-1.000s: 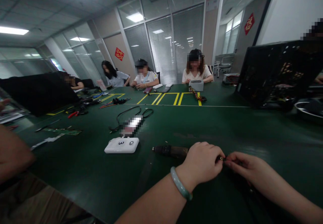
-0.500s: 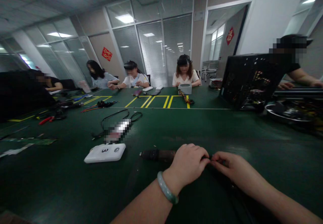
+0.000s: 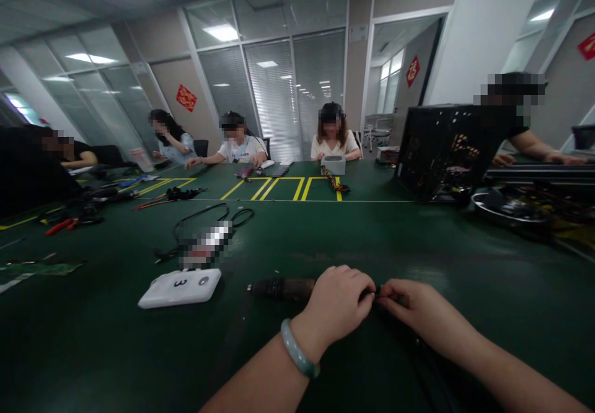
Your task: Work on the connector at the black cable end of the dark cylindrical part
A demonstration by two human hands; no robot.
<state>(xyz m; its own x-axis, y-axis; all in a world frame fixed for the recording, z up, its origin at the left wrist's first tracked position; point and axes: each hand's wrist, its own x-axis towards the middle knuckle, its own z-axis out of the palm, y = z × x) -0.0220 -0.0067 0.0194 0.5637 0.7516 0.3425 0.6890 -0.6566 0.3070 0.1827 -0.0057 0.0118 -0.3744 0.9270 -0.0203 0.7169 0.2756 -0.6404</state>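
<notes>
A dark electric screwdriver (image 3: 281, 289) lies level on the green table, its metal tip pointing left. My left hand (image 3: 341, 304), with a pale green bangle (image 3: 297, 351) at the wrist, is closed over the tool's rear end and hides it. My right hand (image 3: 409, 301) pinches a small dark end in line with the tool, right against my left fingertips. From under the right hand a dark cable (image 3: 421, 345) runs toward me, hard to see against the table. Whether the two ends are joined is hidden by the fingers.
A white power bank (image 3: 181, 288) marked 3, with a blurred-out device (image 3: 207, 245) and a black cable (image 3: 199, 207), lies left. Red-handled pliers (image 3: 60, 226) are farther left. A black computer case (image 3: 441, 152) and a metal bowl (image 3: 506, 208) stand right. Several people sit around the table.
The whole view has shifted slightly, so things appear farther left. My hands keep the same grip, fingertips together. Across the table, one person has raised a hand to their head.
</notes>
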